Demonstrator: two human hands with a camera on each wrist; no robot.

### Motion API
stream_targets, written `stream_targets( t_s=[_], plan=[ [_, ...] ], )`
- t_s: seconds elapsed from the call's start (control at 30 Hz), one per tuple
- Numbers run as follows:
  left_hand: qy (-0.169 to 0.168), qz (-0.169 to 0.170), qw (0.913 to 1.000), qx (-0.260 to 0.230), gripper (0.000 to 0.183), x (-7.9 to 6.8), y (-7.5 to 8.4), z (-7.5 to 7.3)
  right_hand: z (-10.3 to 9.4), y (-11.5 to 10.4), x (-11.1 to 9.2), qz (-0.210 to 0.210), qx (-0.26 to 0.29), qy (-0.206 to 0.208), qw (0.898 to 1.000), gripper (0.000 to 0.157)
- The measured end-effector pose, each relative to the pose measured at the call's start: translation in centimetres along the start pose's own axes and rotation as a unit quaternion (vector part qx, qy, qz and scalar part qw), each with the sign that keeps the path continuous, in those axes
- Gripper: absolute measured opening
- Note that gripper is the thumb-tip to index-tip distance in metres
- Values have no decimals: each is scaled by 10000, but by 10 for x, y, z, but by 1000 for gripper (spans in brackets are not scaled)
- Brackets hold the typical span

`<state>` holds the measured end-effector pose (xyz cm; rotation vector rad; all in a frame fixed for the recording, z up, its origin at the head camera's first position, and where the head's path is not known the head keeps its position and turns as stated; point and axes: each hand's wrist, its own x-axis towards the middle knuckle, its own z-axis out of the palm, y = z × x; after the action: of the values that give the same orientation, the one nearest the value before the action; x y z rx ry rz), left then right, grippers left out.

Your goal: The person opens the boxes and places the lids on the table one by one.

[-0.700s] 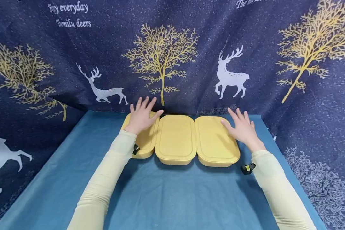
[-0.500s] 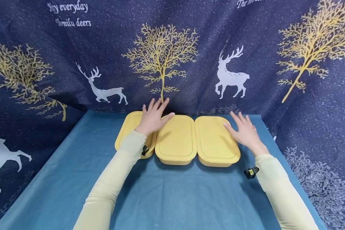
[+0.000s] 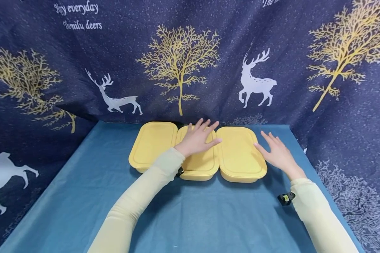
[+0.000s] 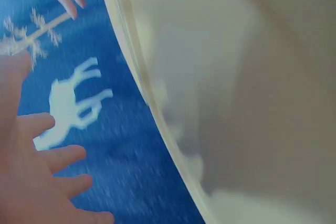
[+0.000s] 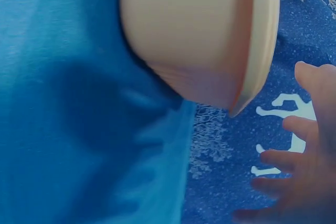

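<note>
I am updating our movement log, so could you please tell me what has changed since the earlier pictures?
The left hand has moved right and slightly back, from over the left yellow rounded rectangular box to over the middle box. The right hand has shifted right and slightly back, mostly clear of the right box. Nothing was visibly taken hold of or let go. The three boxes stayed put.

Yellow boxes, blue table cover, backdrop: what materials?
Yellow boxes: probably plastic, matte to satin; smooth, evenly colored, molded-looking rounded corners. Silicone can't be ruled out.
Blue table cover: likely cloth, matte; faint creases show.
Backdrop: likely printed fabric, low sheen; it hangs in soft folds.
</note>
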<state>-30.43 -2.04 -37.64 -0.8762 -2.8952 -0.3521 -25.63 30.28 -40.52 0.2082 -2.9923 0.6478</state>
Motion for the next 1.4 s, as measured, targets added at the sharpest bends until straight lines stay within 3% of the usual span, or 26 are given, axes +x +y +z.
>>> stream_targets(
  t_s=[0.23, 0.43, 0.97, 1.4],
  plan=[
    [-383, 467, 9982, -12, 76, -4, 34, 10, 7, 10, -7, -1, 223, -146, 9996, 76],
    [-577, 694, 9957, 216, 78, -7, 47, 24, 11, 10, -14, 139, 348, -319, 9988, 77],
    [-1173, 976, 9874, 427, 80, -17, 53, 44, 26, 15, -24, 246, 701, -601, 9954, 86],
    [-1217, 1237, 9835, 505, 79, -14, 51, 49, 27, 16, -23, 330, 1045, -771, 9910, 81]
  ],
)
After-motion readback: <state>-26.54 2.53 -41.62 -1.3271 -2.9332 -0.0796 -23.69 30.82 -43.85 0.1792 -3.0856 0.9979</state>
